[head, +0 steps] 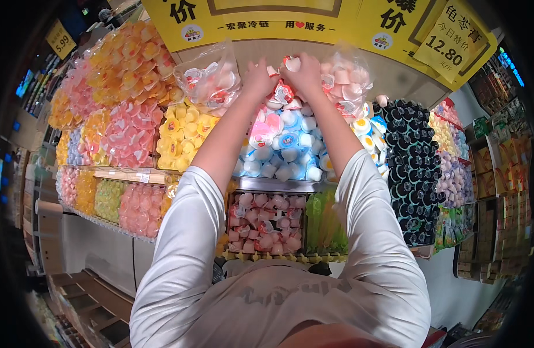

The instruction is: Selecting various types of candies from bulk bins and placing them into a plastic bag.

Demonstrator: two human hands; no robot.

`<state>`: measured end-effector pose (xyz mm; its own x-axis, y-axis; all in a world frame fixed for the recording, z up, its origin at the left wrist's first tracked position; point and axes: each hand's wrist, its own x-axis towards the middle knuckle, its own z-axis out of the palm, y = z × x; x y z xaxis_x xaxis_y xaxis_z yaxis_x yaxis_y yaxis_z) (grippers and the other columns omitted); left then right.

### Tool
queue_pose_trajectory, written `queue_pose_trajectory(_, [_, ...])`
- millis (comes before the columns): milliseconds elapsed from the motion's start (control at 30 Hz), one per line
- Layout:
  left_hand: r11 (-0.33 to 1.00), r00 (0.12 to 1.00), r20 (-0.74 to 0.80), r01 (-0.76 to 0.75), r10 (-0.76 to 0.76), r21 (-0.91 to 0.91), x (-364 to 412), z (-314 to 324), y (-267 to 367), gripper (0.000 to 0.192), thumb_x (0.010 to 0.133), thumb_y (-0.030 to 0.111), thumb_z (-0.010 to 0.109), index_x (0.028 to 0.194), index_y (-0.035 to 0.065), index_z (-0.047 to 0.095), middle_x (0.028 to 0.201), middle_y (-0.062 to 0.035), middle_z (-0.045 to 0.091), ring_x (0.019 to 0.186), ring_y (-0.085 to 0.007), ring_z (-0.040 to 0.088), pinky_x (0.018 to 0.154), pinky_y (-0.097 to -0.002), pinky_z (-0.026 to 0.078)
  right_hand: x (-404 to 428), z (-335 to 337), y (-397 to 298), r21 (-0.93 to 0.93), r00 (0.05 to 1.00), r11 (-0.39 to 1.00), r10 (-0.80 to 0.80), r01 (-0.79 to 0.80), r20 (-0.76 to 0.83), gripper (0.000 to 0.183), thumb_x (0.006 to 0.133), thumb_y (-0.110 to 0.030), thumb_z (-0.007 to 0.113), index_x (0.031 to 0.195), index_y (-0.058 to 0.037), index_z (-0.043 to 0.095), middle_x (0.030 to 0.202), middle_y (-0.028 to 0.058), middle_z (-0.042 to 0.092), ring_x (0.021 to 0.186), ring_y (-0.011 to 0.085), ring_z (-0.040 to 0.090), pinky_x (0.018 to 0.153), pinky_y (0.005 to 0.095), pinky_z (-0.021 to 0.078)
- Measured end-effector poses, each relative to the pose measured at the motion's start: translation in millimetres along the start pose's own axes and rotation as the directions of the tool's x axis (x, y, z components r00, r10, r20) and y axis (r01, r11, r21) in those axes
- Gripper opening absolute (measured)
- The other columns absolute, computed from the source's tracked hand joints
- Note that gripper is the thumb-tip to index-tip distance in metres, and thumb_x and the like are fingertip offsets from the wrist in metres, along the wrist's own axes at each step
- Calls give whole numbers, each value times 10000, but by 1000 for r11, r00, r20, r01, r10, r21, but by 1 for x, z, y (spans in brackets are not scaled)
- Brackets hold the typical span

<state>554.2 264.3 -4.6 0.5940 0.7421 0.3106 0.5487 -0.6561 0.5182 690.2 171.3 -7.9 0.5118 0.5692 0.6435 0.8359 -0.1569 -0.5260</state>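
Observation:
Both my arms reach forward to the back of a tiered jelly-cup display. My right hand [305,75] grips a pale pink jelly cup [292,64] with a red-and-white lid. Just left of it, my left hand [257,79] is at another small jelly cup [272,71]; whether its fingers close on that cup is hidden. Red-and-white lidded cups [283,92] lie below and between the hands. A clear plastic bag [208,85] with pink cups stands beside my left hand. Another clear bag [347,82], full of pink cups, stands beside my right hand.
Blue and white jelly cups [288,139] fill the tray under my forearms. Yellow cups [186,132] are heaped left, dark jelly cups [410,165] right. A lower bin holds pink cups [267,222]. Yellow price signs [271,26] run along the back panel [258,48].

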Motion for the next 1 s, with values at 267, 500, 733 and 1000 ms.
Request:
queue_pose_trajectory(267, [993, 990, 90, -100, 106, -65, -2, 5, -4, 692, 884, 327, 676, 1462, 48, 419, 1450, -383, 405, 1341, -522, 445, 1090, -505, 436, 19, -8, 20, -19, 933, 997, 82, -81, 351, 702, 768, -384, 799, 1338, -21, 609, 1262, 235, 660, 1118, 385, 655, 1006, 414, 504])
queue_pose_trajectory(500, [852, 888, -218, -452, 404, -263, -178, -81, 2, 426, 859, 78, 661, 1278, 41, 593, 1313, -187, 586, 1200, -393, 568, 1064, -447, 440, -98, -110, -48, 469, 978, 863, 129, -191, 161, 263, 905, -128, 661, 1147, -26, 671, 1008, 135, 727, 897, 257, 706, 818, 361, 559])
queue_pose_trajectory(733, [974, 928, 302, -185, 217, -132, -370, -92, -84, 286, 845, 36, 670, 1129, 8, 649, 1061, -169, 673, 1017, -384, 636, 872, -441, 522, -336, -139, -66, 418, 634, 900, -252, -125, 731, 235, 891, -179, 690, 1093, -61, 676, 932, 117, 686, 904, 318, 662, 799, 427, 532])
queue_pose_trajectory(1000, [999, 606, 795, 44, -35, 10, -437, -21, -131, 509, 847, 142, 710, 1332, 64, 576, 1236, -205, 628, 1123, -371, 633, 927, -442, 530, -449, -70, -51, -1, 414, 998, -22, 55, 910, 566, 810, -243, 748, 1324, -109, 554, 1183, 191, 609, 1147, 373, 595, 908, 459, 537])
